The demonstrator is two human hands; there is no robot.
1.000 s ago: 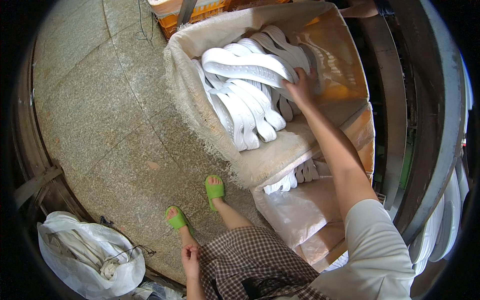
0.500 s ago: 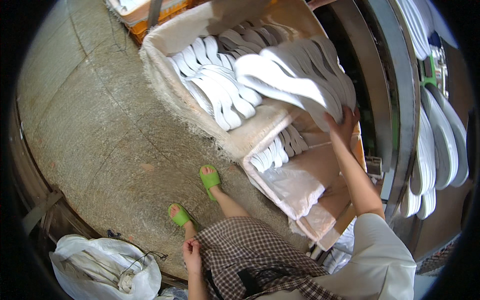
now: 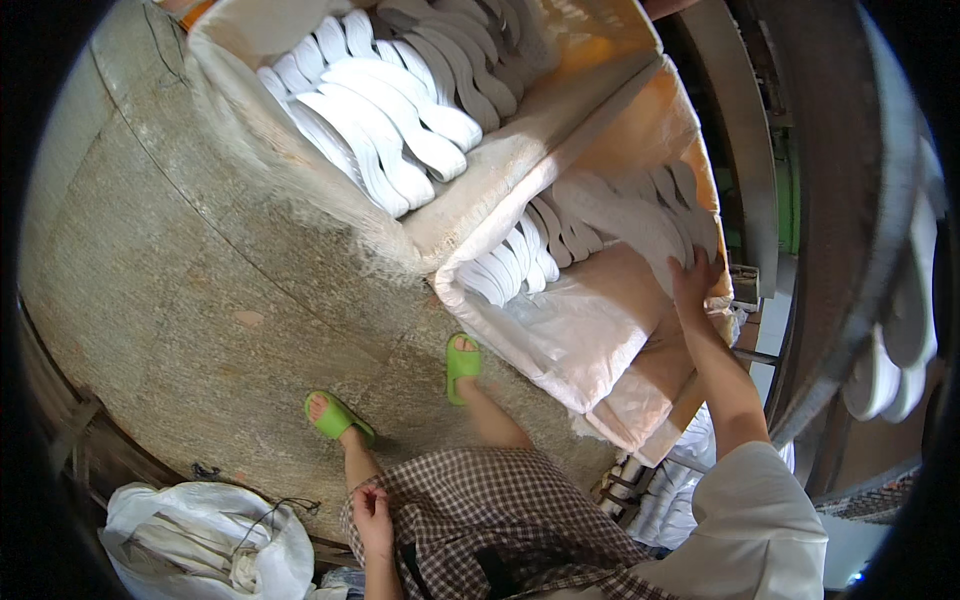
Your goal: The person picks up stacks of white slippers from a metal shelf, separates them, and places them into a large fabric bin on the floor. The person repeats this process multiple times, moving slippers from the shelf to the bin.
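Note:
My right hand is closed on the near end of a bunch of pale shoe soles, which lies slanted inside the near lined bin. Beside that bunch, a row of white shoe soles stands on edge along the bin's far left part. In the far lined bin, several more white soles lean against each other, some of them in shadow. Fingers curled and with nothing visible in them, my left hand hangs by my checked apron, away from the soles.
To the right, a curved metal rail runs past the bins, with grey-white soles hanging beyond it. An open white sack sits at the lower left. My feet in green slippers stand on the rough concrete floor.
My right hand has brought the bunch of soles from above the far bin down into the near bin. The bins have shifted up and left in view, and my feet have moved apart.

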